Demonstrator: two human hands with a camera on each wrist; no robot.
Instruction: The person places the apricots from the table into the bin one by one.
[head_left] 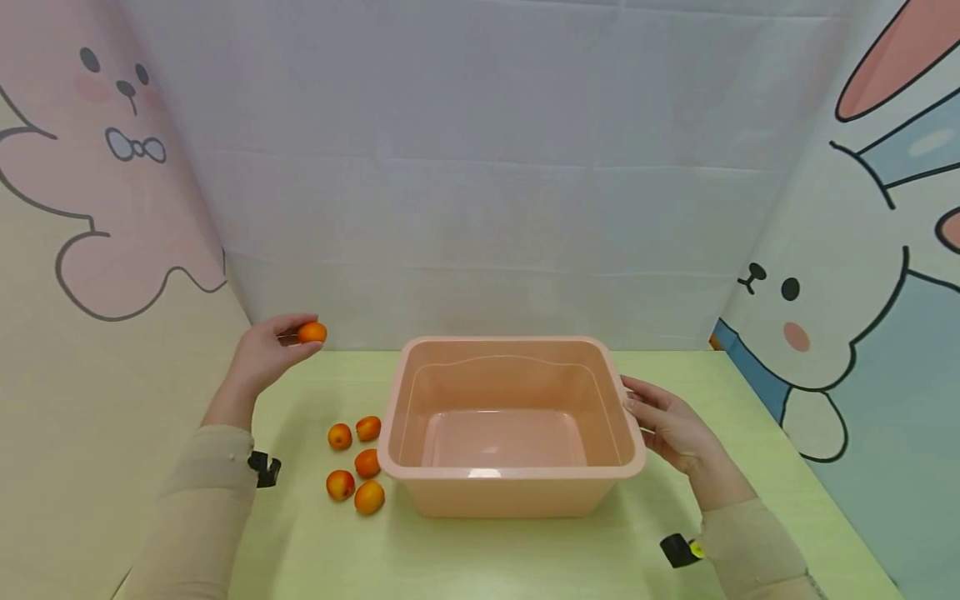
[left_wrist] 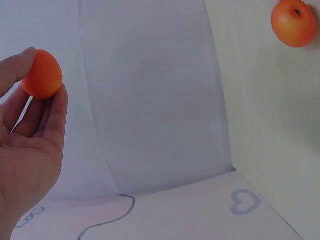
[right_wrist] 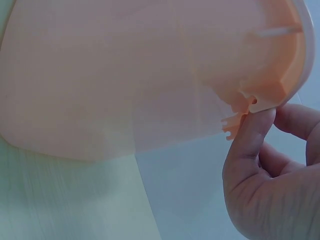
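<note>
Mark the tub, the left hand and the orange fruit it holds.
Tub [head_left: 510, 497]: head view, outer front wall.
Left hand [left_wrist: 31, 159]: left wrist view, palm.
Orange fruit [left_wrist: 44, 75]: left wrist view, middle of its visible side.

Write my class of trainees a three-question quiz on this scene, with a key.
1. Count: how many fruits lie on the table beside the tub?
2. True or false: the left hand holds a fruit off the table.
3. Fill the gap: the right hand grips the tub by its ____.

Key:
1. Five.
2. True.
3. Rim.
</note>
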